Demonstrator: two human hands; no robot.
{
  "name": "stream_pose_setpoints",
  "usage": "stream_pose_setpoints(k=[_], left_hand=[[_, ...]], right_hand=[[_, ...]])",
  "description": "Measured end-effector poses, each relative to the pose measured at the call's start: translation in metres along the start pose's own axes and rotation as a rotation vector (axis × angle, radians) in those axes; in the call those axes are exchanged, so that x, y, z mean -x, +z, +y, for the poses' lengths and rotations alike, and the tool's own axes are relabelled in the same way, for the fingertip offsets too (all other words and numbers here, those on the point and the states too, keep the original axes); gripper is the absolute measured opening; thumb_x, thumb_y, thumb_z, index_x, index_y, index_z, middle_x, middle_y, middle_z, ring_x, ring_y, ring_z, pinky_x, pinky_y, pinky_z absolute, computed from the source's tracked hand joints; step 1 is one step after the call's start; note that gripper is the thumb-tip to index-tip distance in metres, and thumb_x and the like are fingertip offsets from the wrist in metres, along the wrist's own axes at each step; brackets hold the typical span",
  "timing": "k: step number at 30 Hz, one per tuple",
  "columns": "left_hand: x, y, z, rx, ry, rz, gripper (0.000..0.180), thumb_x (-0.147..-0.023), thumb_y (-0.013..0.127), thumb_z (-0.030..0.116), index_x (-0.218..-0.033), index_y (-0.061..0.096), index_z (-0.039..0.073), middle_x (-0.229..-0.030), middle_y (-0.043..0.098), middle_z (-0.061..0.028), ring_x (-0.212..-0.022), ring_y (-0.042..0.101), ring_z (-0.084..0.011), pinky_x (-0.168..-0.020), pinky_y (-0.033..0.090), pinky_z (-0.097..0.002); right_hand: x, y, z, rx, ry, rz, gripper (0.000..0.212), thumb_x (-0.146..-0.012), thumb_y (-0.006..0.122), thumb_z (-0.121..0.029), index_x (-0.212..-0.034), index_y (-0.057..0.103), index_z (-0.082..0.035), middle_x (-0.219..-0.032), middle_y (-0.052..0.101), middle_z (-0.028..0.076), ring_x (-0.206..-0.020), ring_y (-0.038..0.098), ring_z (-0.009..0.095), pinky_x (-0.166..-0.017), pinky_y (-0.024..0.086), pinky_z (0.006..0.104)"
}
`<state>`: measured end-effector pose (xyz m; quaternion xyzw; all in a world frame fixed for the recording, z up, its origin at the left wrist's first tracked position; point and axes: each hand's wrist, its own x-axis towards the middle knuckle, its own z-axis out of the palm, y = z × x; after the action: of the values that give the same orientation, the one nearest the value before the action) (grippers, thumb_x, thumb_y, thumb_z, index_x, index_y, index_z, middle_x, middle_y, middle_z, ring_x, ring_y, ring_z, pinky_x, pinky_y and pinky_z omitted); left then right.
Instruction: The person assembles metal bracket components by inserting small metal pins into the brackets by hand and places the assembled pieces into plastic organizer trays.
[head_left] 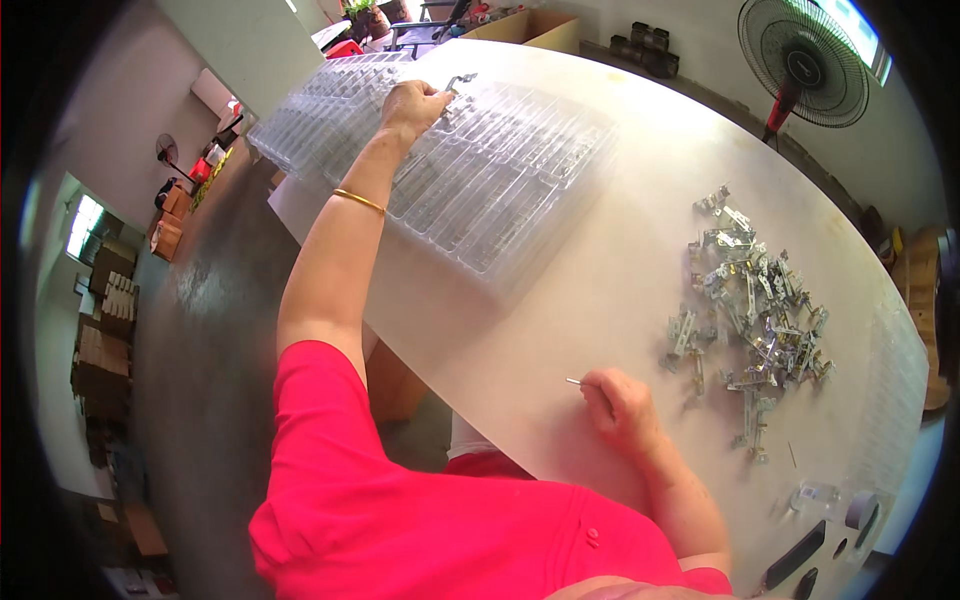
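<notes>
My left hand [413,108] reaches out over the far part of the clear plastic trays. Its fingertips are closed on a small silvery metal bracket [461,80], which sticks out past the thumb. Below it lies the near tray stack [490,270], with long narrow compartments. My right hand [622,408] rests low over the table, fingers curled round a thin silvery rod [573,381]. Only the rod's tip shows, pointing left. To the right of that hand is a loose heap of metal brackets [765,310], tangled together.
The pale table [640,270] carries everything. More clear trays [320,110] stand at the far left. A thin needle-like piece [791,455], a small clear bottle [815,495] and a black oblong thing [796,555] lie near right. A fan [803,65] stands beyond the table.
</notes>
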<state>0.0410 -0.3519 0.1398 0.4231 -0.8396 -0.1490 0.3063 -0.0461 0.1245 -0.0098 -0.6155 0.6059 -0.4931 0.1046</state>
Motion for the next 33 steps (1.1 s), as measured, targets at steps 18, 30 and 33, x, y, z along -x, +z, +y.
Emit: stream_pose_setpoints(k=[18, 30, 33], left_hand=[[-0.052, 0.049, -0.001, -0.419, -0.054, -0.230, 0.039, -0.074, 0.077, 0.036, -0.093, 0.076, 0.003, -0.100, 0.073, -0.0221, -0.099, 0.070, -0.0330, -0.090, 0.053, -0.0395], [-0.044, 0.069, -0.004, -0.497, 0.001, -0.257, 0.043, -0.076, 0.072, 0.029, -0.107, 0.073, 0.000, -0.111, 0.069, -0.0270, -0.108, 0.068, -0.0382, -0.096, 0.052, -0.0419], [-0.053, 0.065, -0.014, -0.507, 0.066, -0.240, 0.036, -0.076, 0.072, 0.032, -0.094, 0.076, 0.002, -0.100, 0.072, -0.0258, -0.099, 0.071, -0.0386, -0.089, 0.054, -0.0429]], right_hand=[[-0.004, -0.005, 0.002, -0.105, 0.113, -0.035, 0.016, -0.082, 0.069, 0.005, -0.093, 0.062, -0.003, -0.080, 0.065, 0.012, -0.068, 0.064, 0.029, -0.059, 0.051, 0.0358], [0.005, -0.001, -0.003, -0.104, 0.176, -0.019, 0.014, -0.083, 0.069, 0.003, -0.095, 0.063, -0.003, -0.081, 0.065, 0.013, -0.069, 0.064, 0.031, -0.060, 0.051, 0.0374], [0.006, -0.001, 0.000, -0.068, 0.170, -0.010, 0.012, -0.085, 0.068, 0.000, -0.095, 0.062, -0.004, -0.081, 0.064, 0.014, -0.068, 0.063, 0.033, -0.059, 0.050, 0.0390]])
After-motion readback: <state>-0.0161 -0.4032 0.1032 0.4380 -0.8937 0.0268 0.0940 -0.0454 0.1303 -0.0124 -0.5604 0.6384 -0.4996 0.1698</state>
